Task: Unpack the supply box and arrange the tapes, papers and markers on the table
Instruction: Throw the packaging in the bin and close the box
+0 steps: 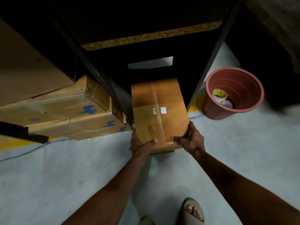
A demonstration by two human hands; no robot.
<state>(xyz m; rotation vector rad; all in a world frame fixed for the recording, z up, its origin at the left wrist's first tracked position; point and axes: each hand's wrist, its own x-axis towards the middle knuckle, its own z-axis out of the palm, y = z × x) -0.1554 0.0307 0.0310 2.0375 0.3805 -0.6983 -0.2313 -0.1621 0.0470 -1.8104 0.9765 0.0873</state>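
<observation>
Down low, both hands are gripping the near end of the box (159,114), which is lying flat, its far end reaching under the dark shelf (146,38). The left hand (140,144) is clamping the left corner, thumb on top and fingers (134,135) curling round the side. The right hand (190,139) is clamping the right corner, thumb lying across the top. A taped seam and a small white label are showing on the lid. Stacked cartons (65,111) are sitting just left of the box. To the right, a red bucket (233,93) is standing on the floor (65,176), holding tape rolls (220,96).
</observation>
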